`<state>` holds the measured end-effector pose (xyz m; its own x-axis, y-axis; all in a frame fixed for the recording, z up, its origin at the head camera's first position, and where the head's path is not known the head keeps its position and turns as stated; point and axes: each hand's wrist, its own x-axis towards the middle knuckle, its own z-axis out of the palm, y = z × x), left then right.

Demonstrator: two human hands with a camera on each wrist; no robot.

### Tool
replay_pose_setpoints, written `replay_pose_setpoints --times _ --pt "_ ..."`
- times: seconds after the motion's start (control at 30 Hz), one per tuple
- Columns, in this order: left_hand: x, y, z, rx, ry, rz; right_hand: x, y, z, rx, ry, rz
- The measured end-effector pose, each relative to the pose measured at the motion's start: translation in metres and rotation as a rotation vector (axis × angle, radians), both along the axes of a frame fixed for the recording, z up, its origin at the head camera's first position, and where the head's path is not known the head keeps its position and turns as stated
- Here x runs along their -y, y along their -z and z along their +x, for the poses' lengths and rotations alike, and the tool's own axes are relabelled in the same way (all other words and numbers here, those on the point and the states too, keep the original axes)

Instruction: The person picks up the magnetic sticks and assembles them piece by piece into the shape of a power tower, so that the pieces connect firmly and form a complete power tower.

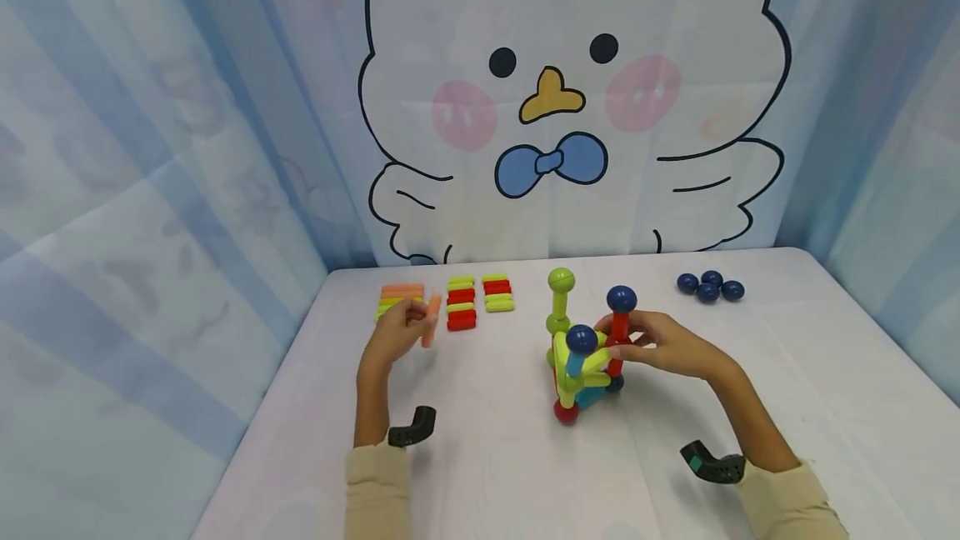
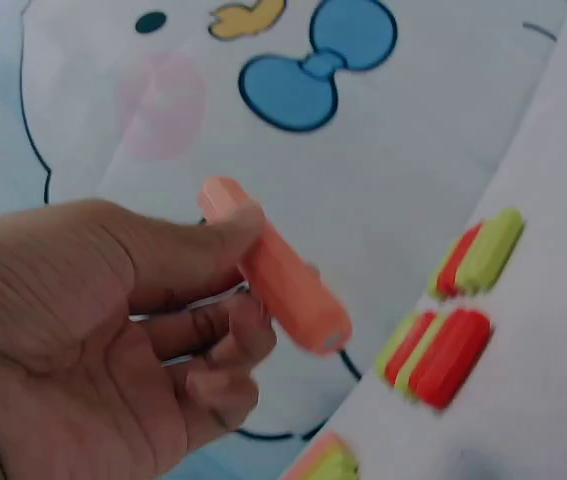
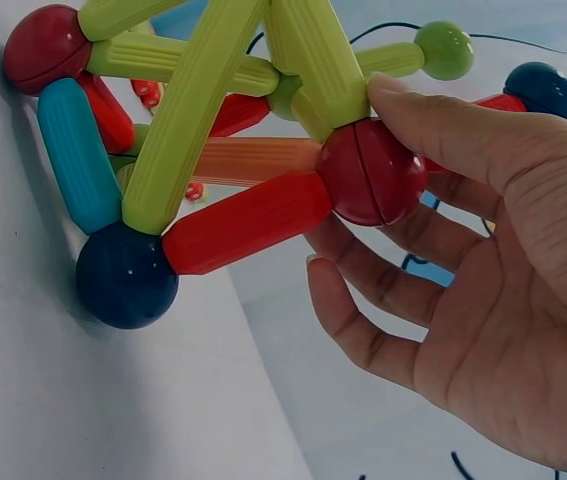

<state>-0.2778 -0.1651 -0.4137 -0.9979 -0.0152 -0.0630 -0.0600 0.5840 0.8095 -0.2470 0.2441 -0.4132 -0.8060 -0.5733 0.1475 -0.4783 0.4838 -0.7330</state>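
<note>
An orange rod (image 1: 431, 321) is pinched between thumb and fingers of my left hand (image 1: 393, 333), above the left part of the table. The left wrist view shows the rod (image 2: 298, 290) slanting out past the fingertips. To the right stands a model of magnetic rods and balls (image 1: 567, 394), mostly yellow-green, with red, blue and orange parts. My right hand (image 1: 667, 346) grips it from its right side, thumb and fingers around a red ball (image 3: 371, 172). A dark blue ball (image 3: 127, 275) at the model's foot sits on the tabletop.
Behind the left hand lie rows of loose rods: an orange and yellow-green group (image 1: 401, 290), a mixed red and yellow-green group (image 1: 461, 303) and another like it (image 1: 498, 292). Several dark blue balls (image 1: 707, 293) sit at the back right. A printed curtain (image 1: 551, 223) hangs behind the table.
</note>
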Motion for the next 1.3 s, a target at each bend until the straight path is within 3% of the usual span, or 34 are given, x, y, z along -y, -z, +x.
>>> replay_pose_setpoints --times 0.13,0.3,0.47,0.67,0.9,1.1,1.3 --pt "-0.033 -0.013 0.003 -0.054 0.190 0.323 0.000 0.000 0.001 0.006 0.011 0.005" --pt "-0.076 -0.019 0.010 -0.093 0.367 0.514 0.002 0.000 0.001 0.015 0.011 0.000" --pt "-0.106 -0.017 0.015 -0.051 0.451 0.517 0.003 0.000 0.000 0.026 0.015 0.001" --pt "-0.124 -0.010 0.018 0.005 0.523 0.450 0.003 0.002 -0.002 0.032 0.007 -0.004" --pt "-0.133 -0.003 0.020 0.005 0.533 0.442 0.001 0.003 0.000 0.031 0.007 -0.001" --pt "-0.139 -0.005 0.023 -0.020 0.448 0.505 0.002 0.002 0.000 0.037 0.006 0.000" --pt "-0.144 -0.004 0.023 -0.122 0.415 0.581 0.003 0.002 0.001 0.045 0.005 -0.009"
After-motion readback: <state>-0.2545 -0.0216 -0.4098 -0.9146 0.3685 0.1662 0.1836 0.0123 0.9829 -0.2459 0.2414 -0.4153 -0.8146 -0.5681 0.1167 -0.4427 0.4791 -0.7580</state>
